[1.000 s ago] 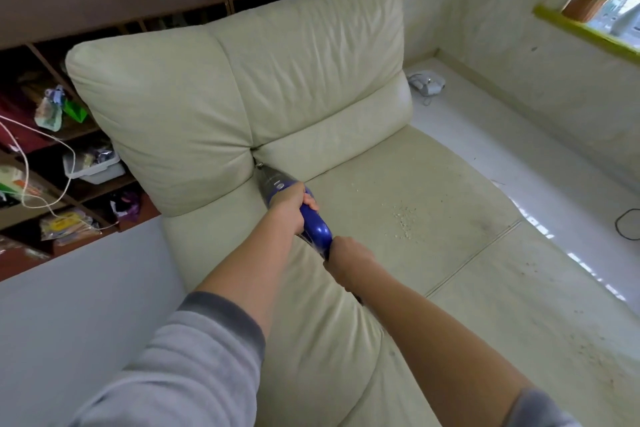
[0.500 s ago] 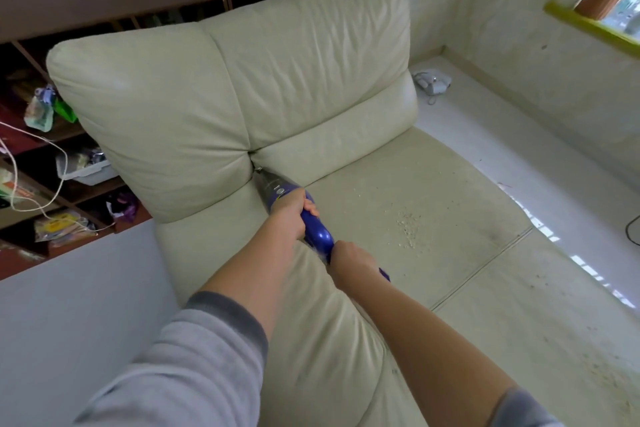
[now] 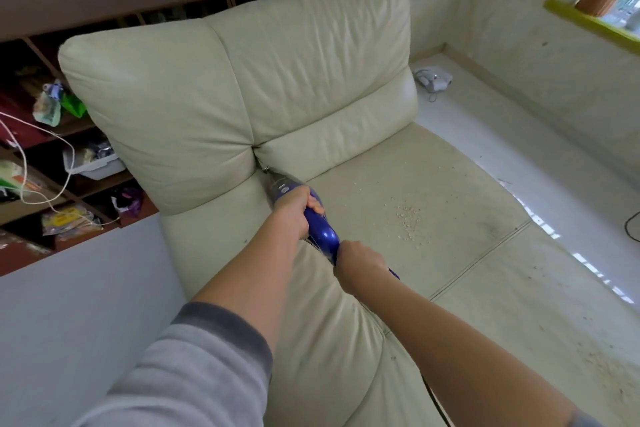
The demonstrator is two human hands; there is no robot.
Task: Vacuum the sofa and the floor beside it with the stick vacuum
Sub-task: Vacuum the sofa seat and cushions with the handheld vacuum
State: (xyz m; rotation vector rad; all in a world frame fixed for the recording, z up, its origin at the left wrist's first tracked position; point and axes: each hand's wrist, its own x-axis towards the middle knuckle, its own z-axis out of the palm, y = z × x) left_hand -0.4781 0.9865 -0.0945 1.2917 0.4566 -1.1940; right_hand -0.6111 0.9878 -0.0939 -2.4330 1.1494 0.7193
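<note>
crevice work is the step in hand, judging by how things are lying. the person is holding a blue vacuum in both hands, its nozzle pointing into the fold where the sofa's back cushions are meeting the seat. the left hand is forming the forward grip, fingers and thumb curling round the body of the vacuum close behind the nozzle. the right hand is forming the rear grip, fingers closing round the handle end, which is mostly hiding beneath it. the nozzle tip is sitting just ahead of the forward grip, touching or nearly touching the crease; the exact contact is too small to tell.

to the right of both grips, a patch of pale crumbs is lying on the seat cushion, apart from the nozzle and not yet being picked up. further right and nearer the person, more specks are scattering across the next cushion. beyond the sofa's far edge, the floor is showing bare, with a small white object resting near the corner.

most of the task seems to be remaining. the next move is probably calling for drawing the nozzle out of the crease and swinging it rightward over the crumbs, keeping it flat on the leather, then working on to the floor.
</note>
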